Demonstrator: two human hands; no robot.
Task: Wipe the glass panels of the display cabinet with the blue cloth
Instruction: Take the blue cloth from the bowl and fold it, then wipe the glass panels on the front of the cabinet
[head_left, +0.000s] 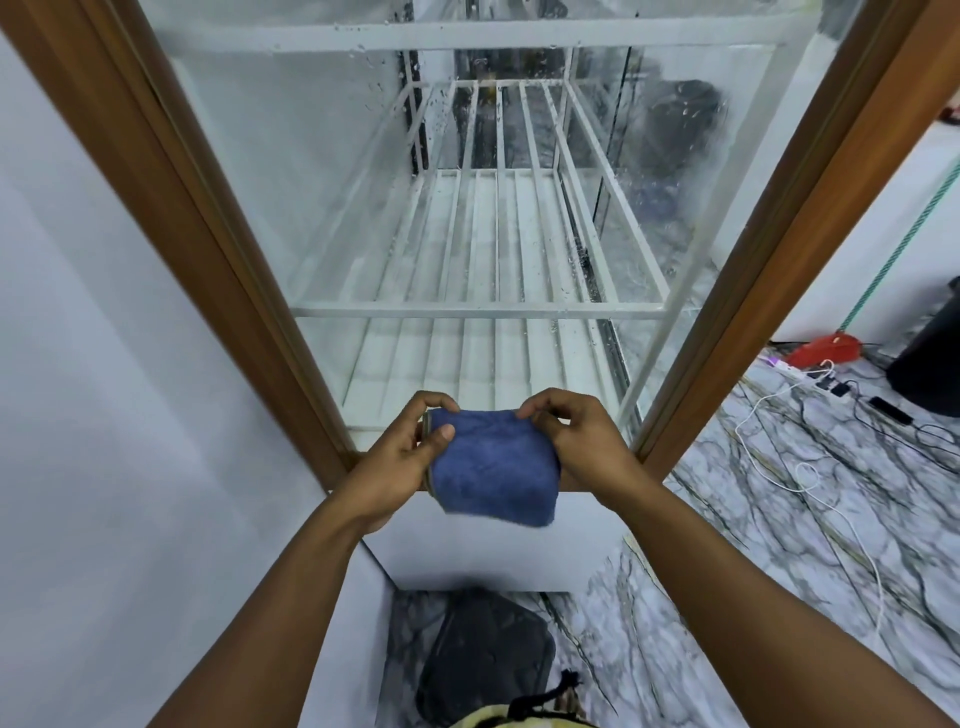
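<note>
A folded blue cloth (493, 467) hangs between both hands in front of the cabinet's lower edge. My left hand (405, 452) pinches its left corner, thumb lying over the front. My right hand (571, 436) pinches the top right corner with curled fingers. Behind them stands the display cabinet: a tall glass panel (322, 171) with water drops on it, set in a brown wooden frame (208, 208). White wire shelves (483, 312) show through the glass. The cloth is a little short of the glass.
A white wall (104, 364) stands close on the left. To the right, the marble floor (779, 493) carries a white cable (810, 483), a power strip, a red object (826, 351) and a black bin (930, 358). A dark bag (483, 654) lies below.
</note>
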